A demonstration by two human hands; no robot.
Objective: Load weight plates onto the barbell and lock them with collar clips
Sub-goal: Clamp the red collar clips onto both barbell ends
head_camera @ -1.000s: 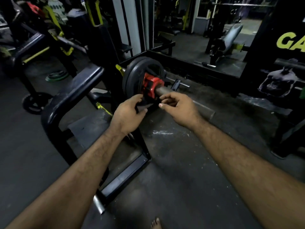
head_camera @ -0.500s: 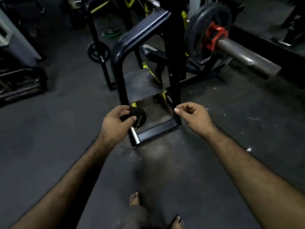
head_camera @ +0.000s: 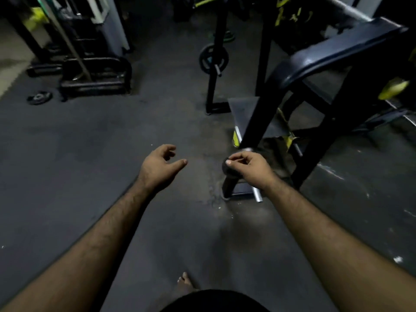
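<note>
The barbell and its red collar are outside this view. My left hand [head_camera: 161, 167] hangs open over the bare floor, fingers apart, holding nothing. My right hand [head_camera: 249, 167] has its fingers curled in with the thumb against them, right in front of a small black weight plate [head_camera: 228, 173] that sits on a silver storage peg [head_camera: 257, 195] at the foot of the black rack [head_camera: 254, 122]. The fingers do not wrap the plate. Another black plate [head_camera: 213, 59] hangs on a peg of a farther post.
A black padded rack arm [head_camera: 337, 52] crosses the upper right. A small plate [head_camera: 39, 97] lies on the floor at left beside a low black frame [head_camera: 96, 75]. A green plate [head_camera: 221, 37] lies farther back. My bare foot [head_camera: 184, 282] is below.
My view has swung left and down from the loaded barbell end, so the barbell has dropped out of frame. My left hand has opened and moved left, away from the small plate.
</note>
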